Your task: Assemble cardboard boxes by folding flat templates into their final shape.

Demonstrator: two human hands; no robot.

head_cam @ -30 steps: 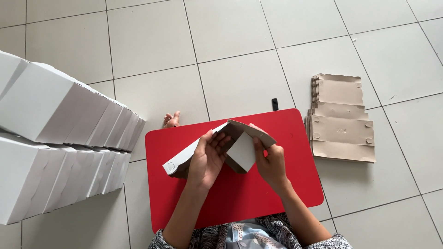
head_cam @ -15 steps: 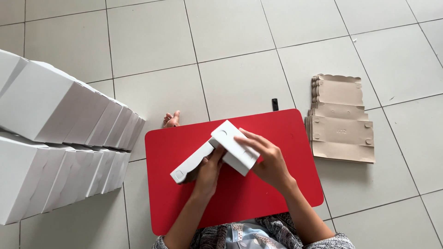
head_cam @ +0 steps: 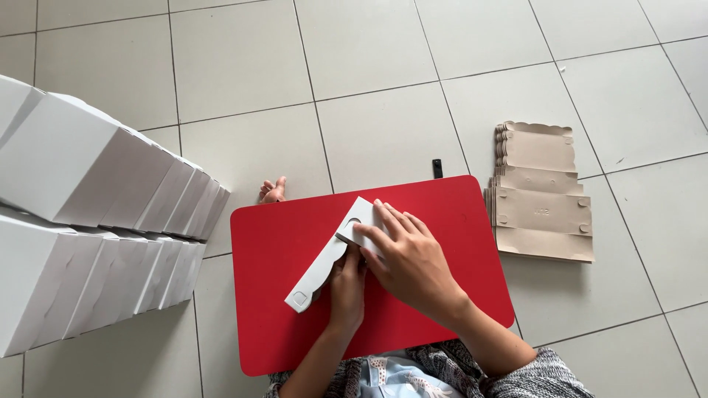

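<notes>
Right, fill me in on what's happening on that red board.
A person presses the right hand flat on a half-folded white cardboard box lying on the red rectangular board; the left hand grips it from below. Folded white boxes stand in rows at left, and a stack of flat brown cardboard blanks lies at right.

A partly folded white carton (head_cam: 332, 254) with a scalloped edge is seen at the centre of the frame, on the red bench (head_cam: 273, 250), pressed under the right hand (head_cam: 409, 258) and held by the left hand (head_cam: 346, 284). Two rows of assembled white boxes (head_cam: 96, 221) are lined along the left edge. A stack of flat brown carton blanks (head_cam: 542, 195) is laid at the right, on the tiled floor.
</notes>
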